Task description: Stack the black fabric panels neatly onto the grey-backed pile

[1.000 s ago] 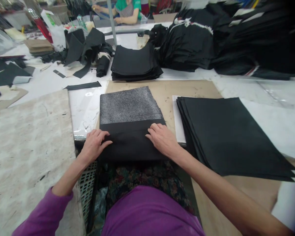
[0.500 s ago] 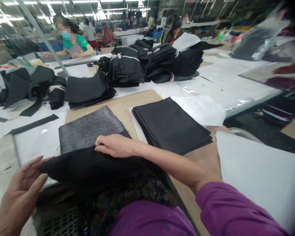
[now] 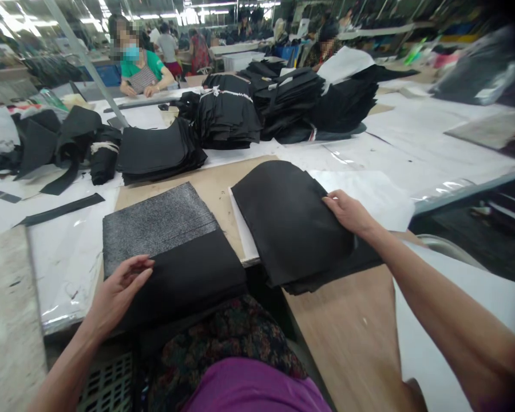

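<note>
While our right hand (image 3: 348,213) pinches right edge of black sheet (image 3: 287,220), sheet bows above stack (image 3: 360,258) on counter (image 3: 62,249), well to right of our left hand (image 3: 119,286). Right hand nearer. Left hand, fingers loosely parted, at speckled pile (image 3: 158,220); contact unclear. Long axis hard to judge, sheet being bent; stack mostly hidden beneath.

I see a bright purple top (image 3: 257,389), round and plain over the tummy. Past it, close to the near edge of the worktop (image 3: 64,274), there is dark cloth (image 3: 227,337) with little flowers all over, some reddish. The left hand (image 3: 117,290) and right hand (image 3: 349,213) are bare, and so are the forearms (image 3: 416,280).
</note>
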A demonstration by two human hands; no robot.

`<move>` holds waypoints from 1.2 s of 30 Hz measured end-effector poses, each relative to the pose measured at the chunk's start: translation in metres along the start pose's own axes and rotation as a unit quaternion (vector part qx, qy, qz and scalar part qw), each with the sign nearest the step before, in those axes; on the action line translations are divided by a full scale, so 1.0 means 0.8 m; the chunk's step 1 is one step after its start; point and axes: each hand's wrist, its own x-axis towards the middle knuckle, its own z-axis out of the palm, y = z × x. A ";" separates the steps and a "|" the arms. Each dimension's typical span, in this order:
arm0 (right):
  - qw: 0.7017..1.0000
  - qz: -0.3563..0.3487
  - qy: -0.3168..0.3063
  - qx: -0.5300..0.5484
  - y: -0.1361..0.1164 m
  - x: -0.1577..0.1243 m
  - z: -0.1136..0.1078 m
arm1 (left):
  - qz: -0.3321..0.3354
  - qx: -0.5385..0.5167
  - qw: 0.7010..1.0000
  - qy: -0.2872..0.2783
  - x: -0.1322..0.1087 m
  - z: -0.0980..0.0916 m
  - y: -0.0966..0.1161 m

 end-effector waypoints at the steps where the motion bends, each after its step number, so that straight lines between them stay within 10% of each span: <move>1: 1.000 0.000 -0.007 -0.008 0.017 -0.001 0.004 | 0.006 0.008 1.000 -0.012 0.005 0.008 0.004; 12: 0.991 -0.070 0.006 -0.114 0.082 -0.015 0.017 | 0.230 0.189 0.954 -0.008 0.072 0.099 0.049; 17: 0.959 -0.203 0.049 -0.190 -0.024 -0.035 0.016 | 0.270 0.254 0.928 0.032 0.101 0.127 0.050; 25: 0.912 -0.349 -0.208 0.053 -0.235 -0.053 0.126 | 0.251 0.260 0.932 0.039 0.111 0.144 0.052; 30: 0.889 -0.398 -0.222 0.054 -0.265 -0.053 0.194 | 0.284 0.262 0.922 0.032 0.100 0.141 0.052; 36: 0.901 -0.377 -0.208 0.061 -0.269 -0.046 0.205 | 0.344 0.252 0.904 -0.038 0.098 0.132 0.046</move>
